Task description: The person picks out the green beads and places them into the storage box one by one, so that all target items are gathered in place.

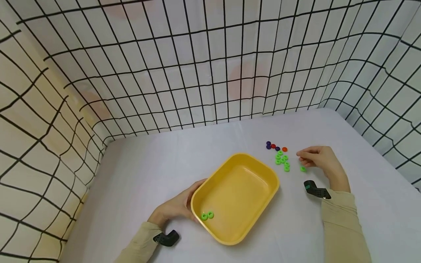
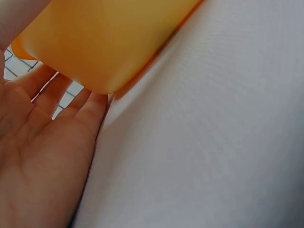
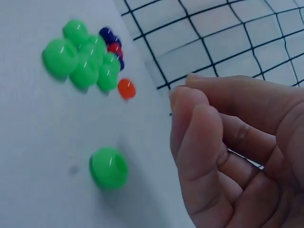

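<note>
A yellow plastic tray point(image 1: 235, 204) with rounded corners sits slantwise on the white cloth. My left hand point(image 1: 177, 204) holds it from outside at its lower-left corner, palm against the wall; the tray hides the fingertips in the left wrist view. Two green ring-shaped beads point(image 1: 204, 217) lie inside, at that corner. My right hand point(image 1: 320, 160) hovers to the right of the loose beads, thumb and forefinger tips together, no bead showing between them. Just below its fingers lies a single green bead point(image 3: 105, 168). Beyond it is a cluster of several green beads point(image 3: 84, 71).
Behind the green cluster lie a few dark purple beads point(image 1: 268, 147), a red bead point(image 1: 273, 146) and an orange bead point(image 1: 284, 149). Black wire mesh point(image 1: 213, 69) stands along the back and both sides of the white-covered surface point(image 1: 144, 164).
</note>
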